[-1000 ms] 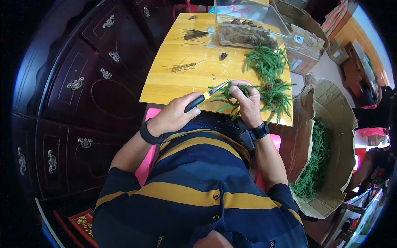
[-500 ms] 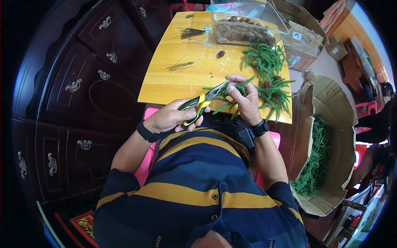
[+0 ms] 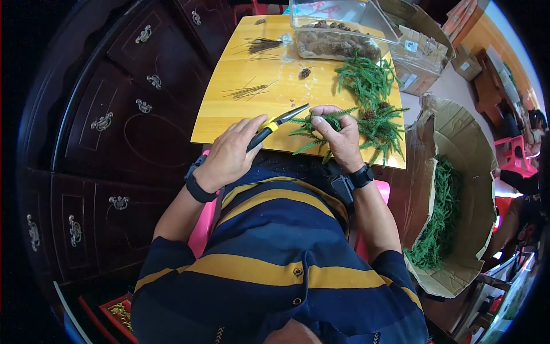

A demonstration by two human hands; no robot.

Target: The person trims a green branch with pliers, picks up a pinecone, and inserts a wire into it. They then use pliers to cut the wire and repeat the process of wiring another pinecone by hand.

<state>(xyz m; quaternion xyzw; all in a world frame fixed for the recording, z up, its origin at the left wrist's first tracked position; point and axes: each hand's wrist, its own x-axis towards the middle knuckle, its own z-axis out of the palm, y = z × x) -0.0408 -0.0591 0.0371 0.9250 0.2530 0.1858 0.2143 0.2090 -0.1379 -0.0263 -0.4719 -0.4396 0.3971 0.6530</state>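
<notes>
My left hand [image 3: 230,153] is wrapped round long-nose pliers [image 3: 270,127] with yellow and black handles. The back of the hand faces up, and the jaws point to the right, their tip just short of my right hand [image 3: 338,137]. Between its thumb and fingers, my right hand pinches an artificial green pine sprig [image 3: 312,135] over the table's near edge. Needle tips stick out to the left of and below those fingers; the stem inside the pinch is hidden. Beside the right hand lies another green sprig [image 3: 385,133] with brown pine cones on it.
The yellow table [image 3: 229,123] bears thin brown wires [image 3: 247,90], a darker wire bundle [image 3: 264,45], a loose pine cone [image 3: 304,73] and a green sprig pile [image 3: 366,80]. At the back stands a clear bin [image 3: 338,57] of cones. A cardboard box [image 3: 470,172] with greenery stands right.
My left hand has turned over from palm up to back up, and the pliers' tip has drawn back left from my right fingers. The right hand stays nearly in place.
</notes>
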